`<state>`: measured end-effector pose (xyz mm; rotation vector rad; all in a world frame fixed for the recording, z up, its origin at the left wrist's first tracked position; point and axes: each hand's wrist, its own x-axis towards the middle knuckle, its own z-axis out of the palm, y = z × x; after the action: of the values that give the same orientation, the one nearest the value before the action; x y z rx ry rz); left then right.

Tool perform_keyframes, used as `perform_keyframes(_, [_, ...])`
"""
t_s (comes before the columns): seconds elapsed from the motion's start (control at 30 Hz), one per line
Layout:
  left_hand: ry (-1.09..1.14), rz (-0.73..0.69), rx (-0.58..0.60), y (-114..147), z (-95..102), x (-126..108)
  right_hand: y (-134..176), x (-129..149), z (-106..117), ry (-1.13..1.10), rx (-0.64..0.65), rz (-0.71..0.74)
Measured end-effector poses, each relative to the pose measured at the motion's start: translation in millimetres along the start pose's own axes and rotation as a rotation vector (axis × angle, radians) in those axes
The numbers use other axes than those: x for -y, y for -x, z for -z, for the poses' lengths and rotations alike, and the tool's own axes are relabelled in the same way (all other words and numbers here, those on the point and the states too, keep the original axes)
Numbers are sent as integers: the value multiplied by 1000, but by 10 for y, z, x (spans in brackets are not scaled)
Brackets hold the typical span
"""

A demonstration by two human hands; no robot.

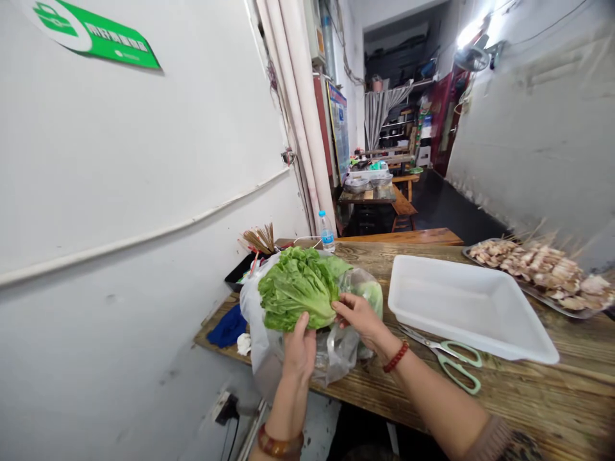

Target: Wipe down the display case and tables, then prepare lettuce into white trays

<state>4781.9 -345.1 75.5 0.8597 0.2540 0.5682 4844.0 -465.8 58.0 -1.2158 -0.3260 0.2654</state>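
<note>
A leafy green lettuce (300, 285) is held up over a plastic bag (264, 346) at the table's near left end. My left hand (300, 346) supports it from below, thumb laid against the leaves and the other fingers mostly hidden behind. At the pale stem end on the right, my right hand (358, 314) pinches the lettuce between thumb and fingers. More pale green vegetable (369, 291) shows through the clear plastic beside my right hand.
A white plastic tray (473, 342) sits right of the bag, with green-handled scissors (449, 355) by its near edge. Beyond lies a platter of skewered meat (552, 269). A water bottle (327, 234), bundled sticks (259, 238) and a blue cloth (228, 326) are around the bag.
</note>
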Motion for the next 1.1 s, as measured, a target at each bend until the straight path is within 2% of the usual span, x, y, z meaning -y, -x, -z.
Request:
perform_keyframes(0.2, [66,10,12,5,-33,53,108,-112,-48,-110,-208,54])
perform_keyframes(0.3, [130,80,52,-15,-40,66,146,-41,126,-90,-289,85])
perform_keyframes(0.37, [166,142,70,-24,-31,67,181,33,435,69,-371,149])
perform_keyframes(0.47, [190,200,100,-29,-11,73,295,99,1156,497,-483,243])
perform_keyframes(0.57, [198,233,110,-35,-9,96,490,103,1878,971,-548,134])
perform_keyframes(0.63, [201,256,106,-37,-30,118,610,122,2132,1211,-594,55])
perform_keyframes(0.67, [199,267,107,-34,-48,130,649,146,2151,1261,-624,57])
perform_keyframes(0.7, [199,275,113,-28,-70,143,670,179,2093,1246,-649,93])
perform_keyframes(0.77, [197,283,133,-4,-119,165,648,261,1773,1055,-603,219])
perform_keyframes(0.8, [191,287,147,10,-142,172,607,300,1542,907,-513,284])
perform_keyframes(0.87, [165,291,169,31,-169,176,481,350,1042,670,-226,344])
perform_keyframes(0.9, [146,288,177,32,-170,170,407,353,814,583,-107,349])
perform_keyframes(0.97, [106,269,190,10,-143,142,275,317,466,460,25,332])
perform_keyframes(1.03, [75,249,214,-35,-93,101,200,238,276,308,96,262])
perform_keyframes(1.1, [45,259,251,-81,-45,64,182,145,204,128,119,192])
